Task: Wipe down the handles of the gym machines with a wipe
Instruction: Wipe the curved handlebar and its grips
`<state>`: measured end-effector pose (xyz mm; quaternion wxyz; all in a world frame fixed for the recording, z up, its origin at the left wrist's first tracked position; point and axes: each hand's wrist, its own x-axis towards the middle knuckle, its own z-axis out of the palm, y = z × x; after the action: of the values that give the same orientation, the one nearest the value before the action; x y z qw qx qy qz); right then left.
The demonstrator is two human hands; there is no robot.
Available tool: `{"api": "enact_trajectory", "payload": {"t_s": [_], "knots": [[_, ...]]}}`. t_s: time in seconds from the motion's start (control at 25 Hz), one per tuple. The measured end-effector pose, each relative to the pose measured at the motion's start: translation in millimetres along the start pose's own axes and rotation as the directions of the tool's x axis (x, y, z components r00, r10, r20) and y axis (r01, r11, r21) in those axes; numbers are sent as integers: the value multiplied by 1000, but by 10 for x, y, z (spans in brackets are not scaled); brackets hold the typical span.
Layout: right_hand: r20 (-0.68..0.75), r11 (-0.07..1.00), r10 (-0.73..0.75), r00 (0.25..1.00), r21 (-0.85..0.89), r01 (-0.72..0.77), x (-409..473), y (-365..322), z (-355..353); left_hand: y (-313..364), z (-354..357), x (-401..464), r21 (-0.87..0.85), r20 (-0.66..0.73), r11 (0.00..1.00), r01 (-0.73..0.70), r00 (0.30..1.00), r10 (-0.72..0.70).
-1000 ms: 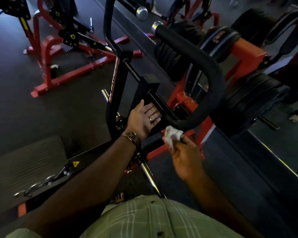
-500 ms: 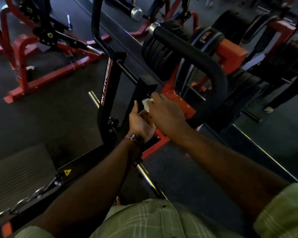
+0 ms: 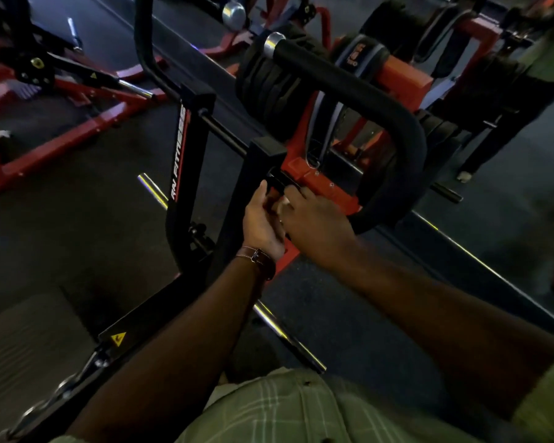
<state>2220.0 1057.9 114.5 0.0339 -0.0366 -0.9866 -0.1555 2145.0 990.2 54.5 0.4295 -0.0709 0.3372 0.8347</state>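
Head view: I note both hands, left (image 3: 263,222) and right (image 3: 314,222), fingers clenched on the small crumpled white wipe (image 3: 283,204), judged soft and light, at the black padded curved handle (image 3: 397,129).

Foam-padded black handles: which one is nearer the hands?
The thick curved black padded handle on the right, bending down beside the right hand; the thinner one rises farther left.

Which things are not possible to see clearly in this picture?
Head view:
- Wipe: mostly hidden between the left hand and right hand; who grips it is unclear.
- Small bar beneath the hands: contact is covered.
- Padded handle: lower end behind right hand.
- Right edge: blurred.
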Motion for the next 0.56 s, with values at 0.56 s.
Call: {"api": "enact_trajectory", "payload": {"t_s": [0.56], "knots": [[591, -960, 252, 766, 56, 273, 83, -213, 675, 9, -168, -25, 758, 335, 182, -627, 613, 716]]}}
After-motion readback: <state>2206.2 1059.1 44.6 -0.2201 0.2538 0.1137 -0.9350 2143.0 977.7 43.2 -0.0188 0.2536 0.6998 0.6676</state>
